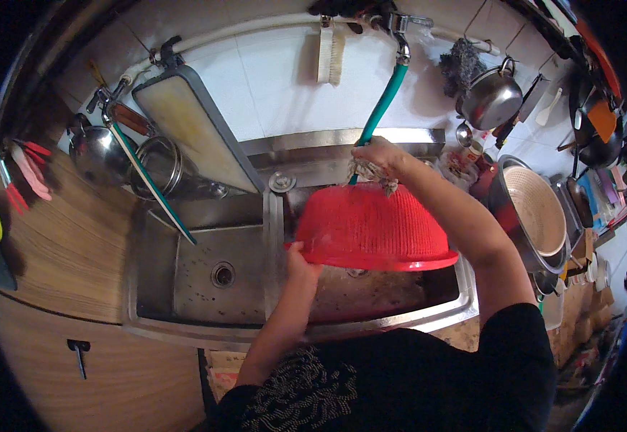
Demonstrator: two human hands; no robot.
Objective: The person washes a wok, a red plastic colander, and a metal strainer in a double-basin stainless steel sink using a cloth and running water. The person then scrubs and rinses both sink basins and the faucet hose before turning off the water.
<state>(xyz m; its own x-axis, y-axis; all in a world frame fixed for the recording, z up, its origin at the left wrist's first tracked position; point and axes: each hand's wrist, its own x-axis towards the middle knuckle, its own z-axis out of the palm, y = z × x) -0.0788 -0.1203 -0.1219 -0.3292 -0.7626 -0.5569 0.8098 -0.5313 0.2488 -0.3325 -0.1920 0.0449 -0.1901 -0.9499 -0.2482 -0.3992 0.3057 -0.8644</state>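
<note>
A red ribbed plastic basin [373, 227] is held tilted over the right sink bowl, its outer side facing up and its rim towards me. My left hand [302, 267] grips the rim at the left. Above the basin's far side, my right hand [381, 154] is closed around a crumpled rag [366, 170] and the lower part of a green hose [386, 100]. That hose hangs from a wall tap [400, 27], and its end shows just under the rag. The inside of the basin is hidden.
The left sink bowl [205, 291] has dark specks around its drain; a second hose [151, 186] reaches into it. A cutting board [189, 119] leans behind. A brush [328, 54] and a steel pot [491, 97] hang on the wall. Stacked basins with a colander [535, 210] stand right.
</note>
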